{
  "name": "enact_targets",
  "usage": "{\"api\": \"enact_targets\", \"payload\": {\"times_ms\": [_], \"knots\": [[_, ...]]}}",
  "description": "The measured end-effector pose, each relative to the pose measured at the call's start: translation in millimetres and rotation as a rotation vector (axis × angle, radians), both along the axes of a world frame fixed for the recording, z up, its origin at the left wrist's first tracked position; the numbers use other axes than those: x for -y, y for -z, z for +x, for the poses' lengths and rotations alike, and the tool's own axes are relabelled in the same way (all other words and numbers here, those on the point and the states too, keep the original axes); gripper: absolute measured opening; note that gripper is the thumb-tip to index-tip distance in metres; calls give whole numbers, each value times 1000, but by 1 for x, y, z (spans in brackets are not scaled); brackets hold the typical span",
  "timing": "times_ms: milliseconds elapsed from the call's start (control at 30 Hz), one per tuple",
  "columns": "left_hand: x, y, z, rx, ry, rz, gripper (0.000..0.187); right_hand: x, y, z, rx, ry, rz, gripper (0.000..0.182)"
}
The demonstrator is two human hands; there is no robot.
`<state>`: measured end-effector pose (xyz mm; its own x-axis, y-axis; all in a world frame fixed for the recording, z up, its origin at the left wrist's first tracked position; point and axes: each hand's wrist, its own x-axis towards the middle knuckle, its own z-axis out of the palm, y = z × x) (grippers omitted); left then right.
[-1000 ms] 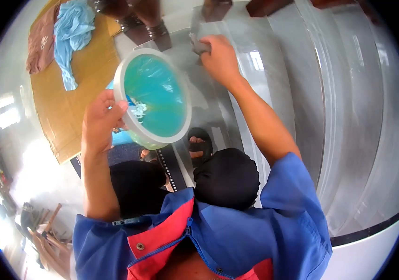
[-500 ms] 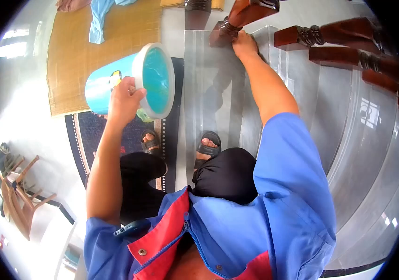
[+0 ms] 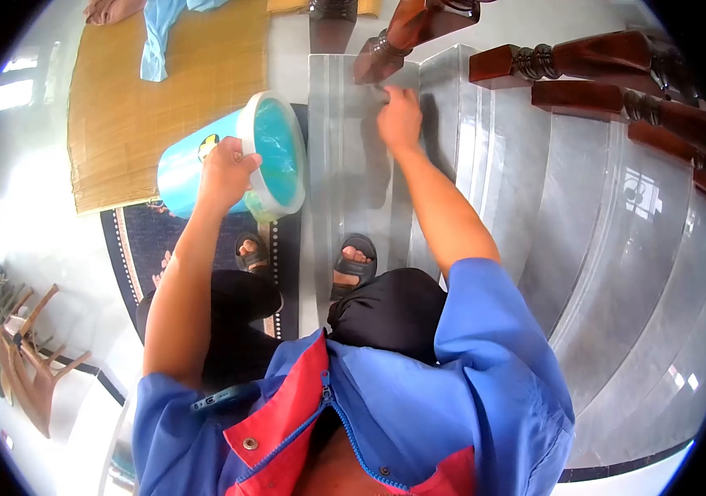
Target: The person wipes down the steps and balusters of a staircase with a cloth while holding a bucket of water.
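My left hand (image 3: 227, 178) is closed on the white rim of a turquoise trash can (image 3: 192, 174), thumb at the outer edge. The can lies tilted in the air, its mouth facing right, and a crumpled, see-through greenish plastic edge (image 3: 263, 207) shows below the rim. Over the grey stair step (image 3: 340, 157), my right hand (image 3: 401, 120) reaches forward, close to the foot of a dark red wooden baluster (image 3: 379, 62). Its fingers are drawn together near a small dark spot; whether they hold anything is too small to tell.
Glossy grey steps (image 3: 526, 198) rise to the right, with more balusters (image 3: 576, 97) along them. A woven mat (image 3: 167, 91) with a light-blue cloth (image 3: 154, 45) lies ahead left. A dark patterned rug (image 3: 196, 248) is under my left foot. A wooden chair (image 3: 26, 364) stands at far left.
My right hand has drawn back from the baluster's foot, toward me and to the left. The trash can is still in my left hand, tilted slightly more.
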<state>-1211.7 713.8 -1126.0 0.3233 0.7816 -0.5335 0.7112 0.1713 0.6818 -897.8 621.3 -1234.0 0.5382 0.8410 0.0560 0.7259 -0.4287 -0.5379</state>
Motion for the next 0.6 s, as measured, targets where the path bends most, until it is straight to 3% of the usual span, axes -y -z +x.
{"api": "enact_targets", "payload": {"times_ms": [67,133,200,367,433,467,600], "knots": [[3,8,1,28,-12,9,37,-5,12,10,88,117,-87,30],[1,8,6,-15,-2,1,36,-4,21,-9,140,44,-118,29],[-2,10,5,-10,-5,7,37,-3,17,-34,44,-247,-144,28],[-2,8,10,-52,24,44,40,-45,-3,-45,16,-419,-28,40],[-2,-1,12,-66,19,22,38,-84,-3,-44,189,-518,146,21],[-3,1,12,-74,9,20,38,-103,-4,-44,181,-528,148,21],[-5,-3,17,-89,36,102,35,-151,15,-35,411,-521,-149,20]]}}
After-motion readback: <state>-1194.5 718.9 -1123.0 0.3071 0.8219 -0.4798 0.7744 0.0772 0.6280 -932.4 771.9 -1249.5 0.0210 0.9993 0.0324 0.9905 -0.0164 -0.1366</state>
